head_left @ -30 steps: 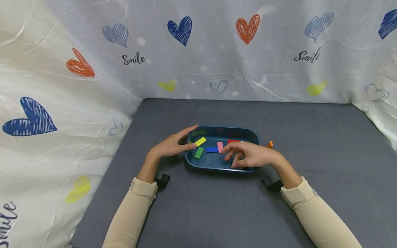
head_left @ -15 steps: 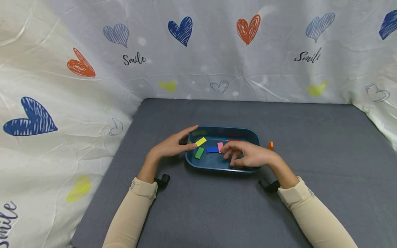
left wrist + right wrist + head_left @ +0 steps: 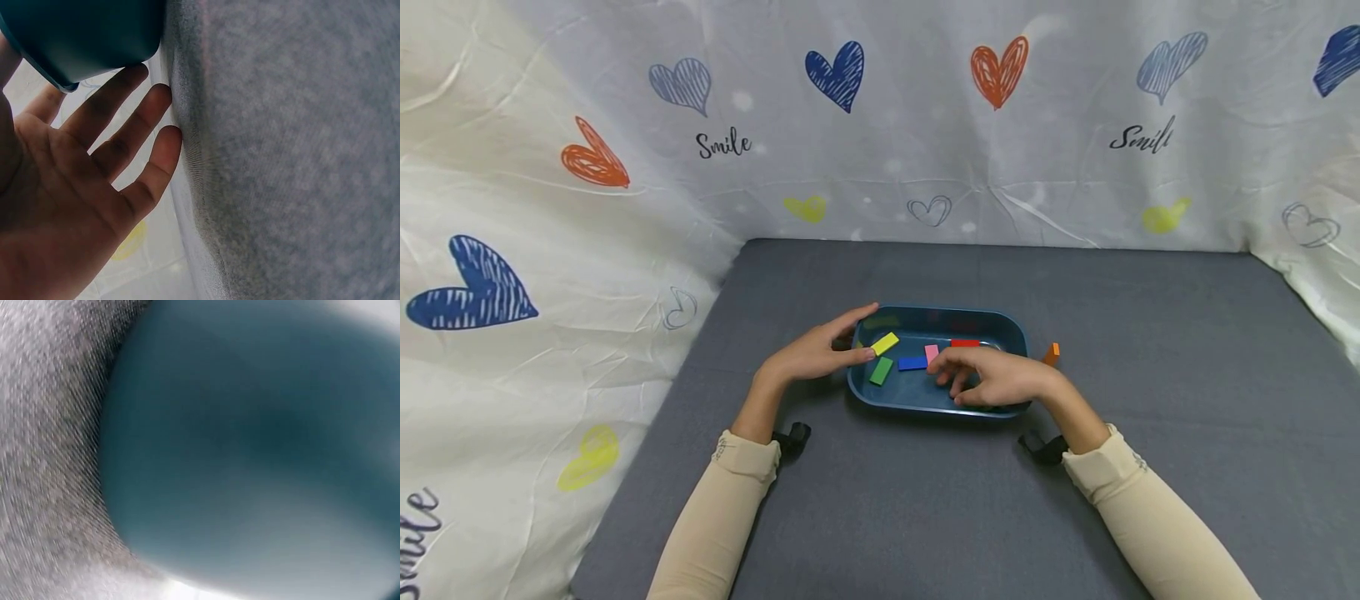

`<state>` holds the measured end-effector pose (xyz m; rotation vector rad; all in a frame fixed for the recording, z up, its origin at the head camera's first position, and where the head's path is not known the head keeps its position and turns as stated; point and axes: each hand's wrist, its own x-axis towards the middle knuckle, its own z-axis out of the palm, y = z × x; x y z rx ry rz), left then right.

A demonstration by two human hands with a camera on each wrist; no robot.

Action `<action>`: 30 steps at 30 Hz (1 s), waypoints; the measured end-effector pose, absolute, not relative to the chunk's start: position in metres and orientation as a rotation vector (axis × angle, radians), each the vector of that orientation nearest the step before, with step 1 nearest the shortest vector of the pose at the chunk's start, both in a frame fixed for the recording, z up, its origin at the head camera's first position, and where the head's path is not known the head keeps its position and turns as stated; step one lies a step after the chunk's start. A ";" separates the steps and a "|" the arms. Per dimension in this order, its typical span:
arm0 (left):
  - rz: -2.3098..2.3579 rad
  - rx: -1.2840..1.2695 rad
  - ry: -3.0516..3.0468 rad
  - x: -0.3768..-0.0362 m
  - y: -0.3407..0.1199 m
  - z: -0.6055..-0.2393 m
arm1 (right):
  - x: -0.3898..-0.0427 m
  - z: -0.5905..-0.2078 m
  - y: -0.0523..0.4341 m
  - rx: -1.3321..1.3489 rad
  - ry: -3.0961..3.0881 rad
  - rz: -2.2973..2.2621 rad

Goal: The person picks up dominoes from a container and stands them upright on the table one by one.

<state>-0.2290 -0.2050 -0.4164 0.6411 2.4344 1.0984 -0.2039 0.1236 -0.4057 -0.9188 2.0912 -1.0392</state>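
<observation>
My 2 sleeves enter from 6 o'clock over the grey bench. A dark wrist-mounted unit sits at each wrist.

My right hand lies over the right half of the blue tray. Its fingers are loosely curled and reach toward 9 o'clock. The tips sit at the pink block; I cannot tell whether they pinch it or only touch it. The right wrist view shows only the blurred blue tray wall and the bench fabric.

My left hand rests against the tray's left end, at 9 o'clock of the tray. The fingers are straight and slightly spread, as the left wrist view shows, with the tips by the tray corner. In the head view the index finger lies along the rim toward 12 o'clock and another fingertip sits at the rim beside the yellow block.

Inside the tray, from 9 to 3 o'clock: the green block, the yellow block behind it, the blue block, the pink block, and the red block toward the far wall.

An orange block stands on the bench just outside the tray at 3 o'clock.

Beyond the bench at 12 o'clock hangs a white cloth printed with hearts.
</observation>
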 end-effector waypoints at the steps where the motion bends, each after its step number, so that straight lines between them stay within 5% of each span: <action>1: 1.099 0.641 2.434 -0.229 -0.205 -0.416 | -0.204 -0.406 0.123 -0.917 2.089 -1.046; 30: 1.134 0.635 2.419 -0.229 -0.206 -0.420 | -0.205 -0.403 0.119 -0.732 1.993 -1.177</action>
